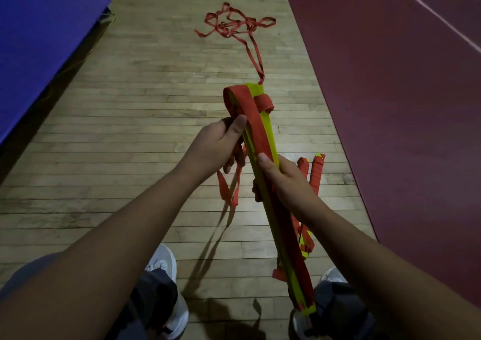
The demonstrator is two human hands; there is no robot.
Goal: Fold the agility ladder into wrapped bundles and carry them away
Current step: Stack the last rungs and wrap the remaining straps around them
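No legible text, label, brand or number anywhere in view. Only plain white painted lines (429, 10) on the maroon court floor (403, 105), without letters or digits.

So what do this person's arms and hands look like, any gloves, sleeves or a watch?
The left hand and right hand are bare: no gloves, and no rings that show. The left forearm and right forearm are uncovered too, with no sleeve, watch or band on the parts in view.
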